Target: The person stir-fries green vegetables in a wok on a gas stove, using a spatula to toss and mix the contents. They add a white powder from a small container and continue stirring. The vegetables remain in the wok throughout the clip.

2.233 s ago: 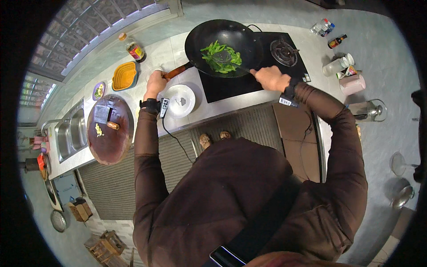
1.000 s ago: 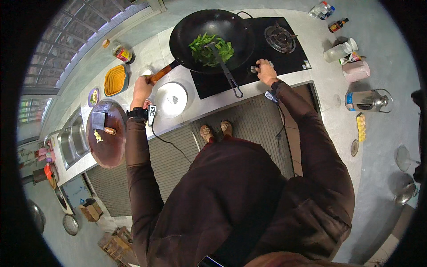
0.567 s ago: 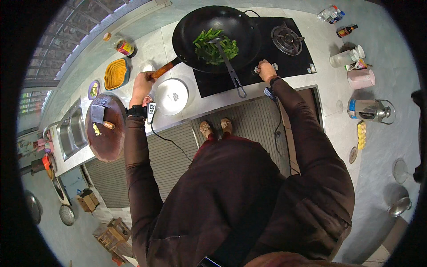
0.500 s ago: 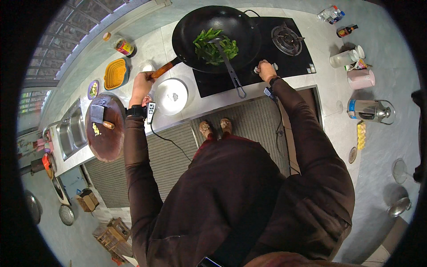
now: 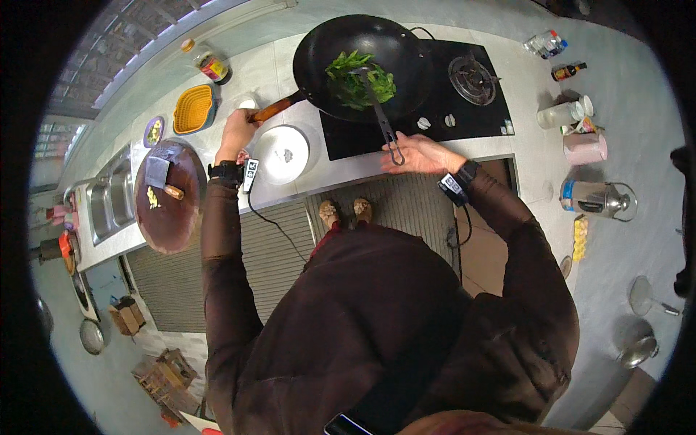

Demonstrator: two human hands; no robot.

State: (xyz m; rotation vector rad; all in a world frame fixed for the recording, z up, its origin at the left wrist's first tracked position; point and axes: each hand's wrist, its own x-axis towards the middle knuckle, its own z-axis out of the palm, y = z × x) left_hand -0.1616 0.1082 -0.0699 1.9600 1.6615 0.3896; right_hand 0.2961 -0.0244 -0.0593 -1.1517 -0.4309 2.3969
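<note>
My left hand (image 5: 239, 132) is closed round the wooden handle (image 5: 273, 109) of a black wok (image 5: 319, 54), which sits over the left side of the black cooktop (image 5: 482, 116). Cut green vegetables (image 5: 353, 85) lie in the wok. A metal spatula (image 5: 383, 122) rests in them, its dark looped handle sticking out over the near rim. At the end of that handle is my right hand (image 5: 424, 155), palm turned up and fingers apart; I see no grip on it. Near my left wrist a white plate (image 5: 281, 163) stands on the counter.
Left of me are a round chopping board (image 5: 170, 225) with a cleaver (image 5: 156, 172), a yellow basket (image 5: 193, 110), a sauce bottle (image 5: 209, 64) and a sink (image 5: 112, 206). To the right stand a bare burner (image 5: 473, 80), jars, a pink canister (image 5: 584, 148) and a metal pot (image 5: 598, 198).
My right hand has left the cooktop knob and moved left and nearer, opening beside the spatula handle. My left hand stays on the wok handle.
</note>
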